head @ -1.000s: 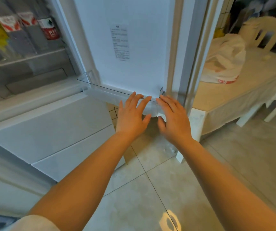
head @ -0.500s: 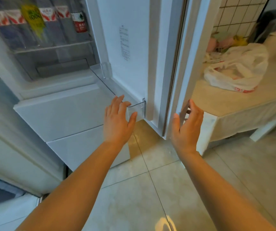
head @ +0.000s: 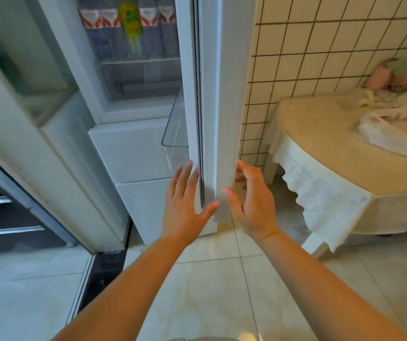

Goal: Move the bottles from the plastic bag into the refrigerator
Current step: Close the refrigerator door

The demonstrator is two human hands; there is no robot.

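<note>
Several bottles [head: 123,30] with red-and-white labels and one yellow label stand on a shelf inside the white refrigerator [head: 133,148]. The refrigerator door [head: 219,94] is edge-on to me, swung most of the way toward the cabinet. My left hand [head: 185,205] lies flat with straight fingers against the door's inner side near its lower corner. My right hand [head: 251,205] holds its thumb against the door's edge, its fingers reaching round the outer face. The white plastic bag [head: 399,134] lies crumpled on the table at the right.
A table [head: 320,153] with a lace-edged cloth stands right of the door, against a white tiled wall [head: 320,45]. Pink items [head: 394,75] lie at the table's back. A dark cabinet with metal handles [head: 8,217] is at the left. Pale floor tiles lie below.
The door has swung from wide open to nearly edge-on, toward the cabinet. Both hands followed its lower corner, the right moving onto the outer side. The view turned right.
</note>
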